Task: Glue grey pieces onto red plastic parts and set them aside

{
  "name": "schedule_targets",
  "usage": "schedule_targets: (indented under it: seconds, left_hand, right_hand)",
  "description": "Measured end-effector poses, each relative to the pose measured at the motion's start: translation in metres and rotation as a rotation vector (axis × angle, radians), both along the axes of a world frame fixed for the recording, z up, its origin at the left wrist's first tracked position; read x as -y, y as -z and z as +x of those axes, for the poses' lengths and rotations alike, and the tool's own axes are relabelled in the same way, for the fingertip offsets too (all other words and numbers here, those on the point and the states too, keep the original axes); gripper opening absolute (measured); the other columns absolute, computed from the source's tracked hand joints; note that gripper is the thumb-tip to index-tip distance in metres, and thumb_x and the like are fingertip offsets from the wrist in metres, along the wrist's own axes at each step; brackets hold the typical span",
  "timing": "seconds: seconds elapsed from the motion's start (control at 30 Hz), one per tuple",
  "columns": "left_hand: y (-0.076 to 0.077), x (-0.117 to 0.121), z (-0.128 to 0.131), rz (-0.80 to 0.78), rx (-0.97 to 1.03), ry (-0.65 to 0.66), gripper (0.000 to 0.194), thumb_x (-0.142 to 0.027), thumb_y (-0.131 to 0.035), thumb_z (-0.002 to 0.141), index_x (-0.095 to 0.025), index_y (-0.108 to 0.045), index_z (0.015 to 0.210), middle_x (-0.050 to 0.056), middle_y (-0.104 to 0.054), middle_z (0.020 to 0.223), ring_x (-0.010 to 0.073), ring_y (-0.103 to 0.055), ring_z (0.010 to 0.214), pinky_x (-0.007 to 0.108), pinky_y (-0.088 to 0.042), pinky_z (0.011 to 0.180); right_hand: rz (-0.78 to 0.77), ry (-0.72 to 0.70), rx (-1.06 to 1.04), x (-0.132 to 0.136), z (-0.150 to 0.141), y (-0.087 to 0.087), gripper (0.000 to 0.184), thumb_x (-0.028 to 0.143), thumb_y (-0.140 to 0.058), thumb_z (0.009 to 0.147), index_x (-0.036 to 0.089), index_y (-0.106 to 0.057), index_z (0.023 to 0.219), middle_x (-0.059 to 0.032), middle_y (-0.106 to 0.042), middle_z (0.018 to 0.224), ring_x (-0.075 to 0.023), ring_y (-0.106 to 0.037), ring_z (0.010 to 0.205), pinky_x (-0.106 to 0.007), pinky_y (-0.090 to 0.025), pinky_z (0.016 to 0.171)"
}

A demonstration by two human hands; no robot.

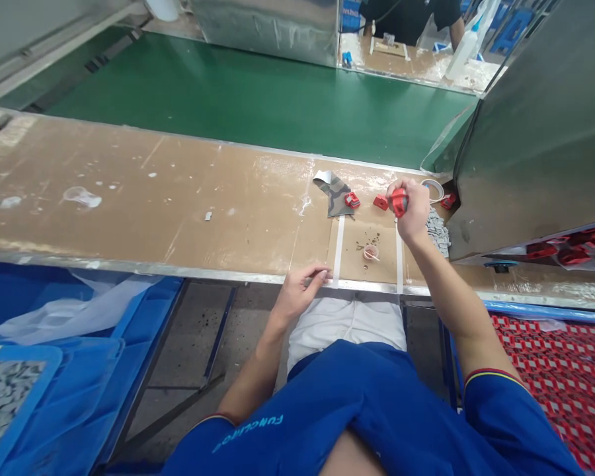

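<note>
My right hand [415, 208] is above the back of the workbench, its fingers closed around a red plastic part [399, 202]. Just left of it lies another small red part [381, 202]. Further left, a red-and-grey part [352, 200] rests on a camouflage-patterned strip [335, 192]. My left hand [297, 291] is at the bench's front edge, thumb and forefinger pinched together; whatever they hold, if anything, is too small to make out. Between the hands, a small clear cup [371, 252] with reddish contents and a thin stick stands among dark specks on a taped board [350, 231].
A pile of grey pieces [437, 233] and a tape roll [433, 191] lie by the metal housing [530, 119]. Beyond the bench runs a green conveyor belt [258, 92]. Blue crates [89, 370] stand below left; many red parts [560, 383] fill one below right. A co-worker [411, 20] is opposite.
</note>
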State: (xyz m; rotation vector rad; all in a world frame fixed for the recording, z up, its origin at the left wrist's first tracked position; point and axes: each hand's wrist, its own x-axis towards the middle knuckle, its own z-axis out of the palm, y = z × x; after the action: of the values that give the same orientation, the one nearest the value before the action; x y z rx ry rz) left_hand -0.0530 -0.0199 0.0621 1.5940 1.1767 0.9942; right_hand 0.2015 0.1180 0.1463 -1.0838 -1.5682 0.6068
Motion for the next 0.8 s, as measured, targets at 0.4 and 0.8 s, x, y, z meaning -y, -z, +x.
schedule_targets:
  seconds: [0.4,0.8]
  left_hand:
    - [0.007,-0.011,0.062,0.593,0.041,0.244,0.045,-0.024,-0.059,0.105,-0.025,-0.056,0.150,0.014,-0.072,0.141,0.0242,-0.071,0.131,0.035,-0.061,0.105]
    - [0.048,-0.024,0.058,-0.104,0.217,0.283,0.049,-0.057,-0.065,0.098,-0.017,-0.066,0.128,0.011,-0.078,0.113,0.0215,-0.076,0.096,0.030,-0.060,0.085]
  right_hand:
    - [-0.536,-0.118,0.068,0.167,-0.024,0.032,0.063,0.068,-0.035,0.107,0.029,-0.041,0.156,-0.0138,-0.065,0.140,-0.0261,-0.070,0.116,-0.042,-0.060,0.095]
    - [-0.286,0.081,0.202,0.118,0.020,0.098,0.024,0.041,-0.067,0.098,0.025,-0.075,0.113,-0.0044,-0.072,0.089,-0.0181,-0.064,0.074,-0.034,-0.056,0.070]
